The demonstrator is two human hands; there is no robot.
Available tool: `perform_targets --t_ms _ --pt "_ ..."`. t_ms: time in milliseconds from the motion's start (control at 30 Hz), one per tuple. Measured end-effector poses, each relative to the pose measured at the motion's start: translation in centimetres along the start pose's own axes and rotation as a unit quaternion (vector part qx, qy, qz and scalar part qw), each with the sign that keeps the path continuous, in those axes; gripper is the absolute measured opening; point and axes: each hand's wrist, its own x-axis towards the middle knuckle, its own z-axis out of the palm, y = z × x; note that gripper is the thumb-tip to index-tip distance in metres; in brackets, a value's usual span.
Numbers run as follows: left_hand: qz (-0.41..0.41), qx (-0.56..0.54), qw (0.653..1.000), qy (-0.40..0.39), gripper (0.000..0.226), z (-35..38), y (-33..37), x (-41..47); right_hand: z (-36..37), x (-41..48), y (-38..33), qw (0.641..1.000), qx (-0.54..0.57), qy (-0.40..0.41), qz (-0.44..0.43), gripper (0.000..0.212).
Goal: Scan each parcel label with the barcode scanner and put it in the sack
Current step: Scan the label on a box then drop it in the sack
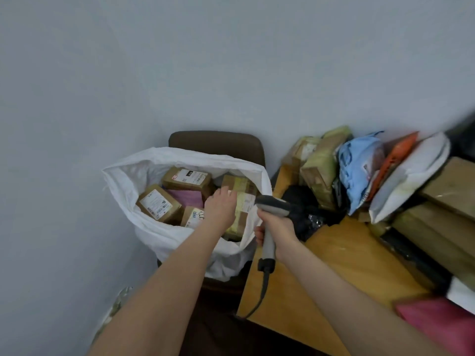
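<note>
The right grip [279, 233] is closed round the grey handle of the barcode scanner [273, 205], fingers curled under it and thumb on the near side. The scanner's head points away from the person, toward the mouth of the sack. Its dark cable [263, 291] hangs from the butt of the handle, down past the counter's edge.

The left grip [221, 207] is loose, palm down inside the sack's mouth. Its fingers lie fairly straight on top of a brown cardboard parcel [243, 187] banded with yellowish tape. I cannot tell whether the thumb hooks round the parcel. This parcel sits against the right wall of the sack, just beside the scanner head.

The white woven sack [177, 240] stands open on a dark brown chair [216, 142], its rim folded outward. Inside lie several more parcels:
- a cardboard box with a white barcode label [157, 202] at the left
- a cardboard box with a black-and-white label [187, 179] at the back
- a pink mailer [187, 198] between them
- a small labelled box [192, 217] touching the left wrist

To the right is the wooden counter [334, 255], heaped along its far side. The heap holds:
- tape-wrapped brown parcels [320, 165]
- a blue plastic bag [359, 167]
- an orange mailer [397, 156]
- a white mailer [411, 177]
- plain cardboard boxes [453, 187]

A black bag [302, 202] lies near the scanner, and a pink parcel [442, 323] lies at the near right corner.
</note>
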Motion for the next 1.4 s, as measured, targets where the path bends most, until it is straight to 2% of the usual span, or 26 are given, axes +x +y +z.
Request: perform_targets --t_ms 100,267,400,500,867,1000,1133,1400 --pt "0.043 0.017 0.999 0.009 0.052 -1.1 3.0 -1.1 -3.0 -2.5 0.0 0.999 0.017 0.035 -0.018 0.023" --pt "0.109 -0.016 0.994 0.005 0.055 -2.0 8.6 -3.7 -8.7 -6.6 0.7 0.994 0.021 0.096 -0.049 0.025" --pt "0.161 -0.029 0.986 0.012 0.066 -3.2 13.8 -5.1 -13.9 -9.9 0.0 0.983 0.037 0.16 -0.081 0.021" --pt "0.197 -0.033 0.979 0.029 0.065 -4.5 18.4 -6.1 -18.1 -12.2 -1.0 0.973 0.055 0.197 -0.104 0.021" --pt "0.292 -0.073 0.953 0.023 0.063 -7.9 36.5 -6.8 -34.1 -15.9 -5.0 0.943 0.12 0.267 -0.156 0.022" --pt "0.277 -0.095 0.956 -0.003 0.06 -8.3 43.4 -5.5 -40.7 -15.1 -7.8 0.943 0.142 0.257 -0.158 0.021" --pt "0.221 -0.149 0.963 -0.037 0.055 -9.0 48.9 -3.4 -46.3 -13.6 -11.2 0.943 0.163 0.254 -0.14 0.021" --pt "0.115 -0.27 0.955 -0.046 0.059 -9.5 51.5 3.3 -50.9 -8.4 -16.0 0.942 0.221 0.228 -0.104 0.016"
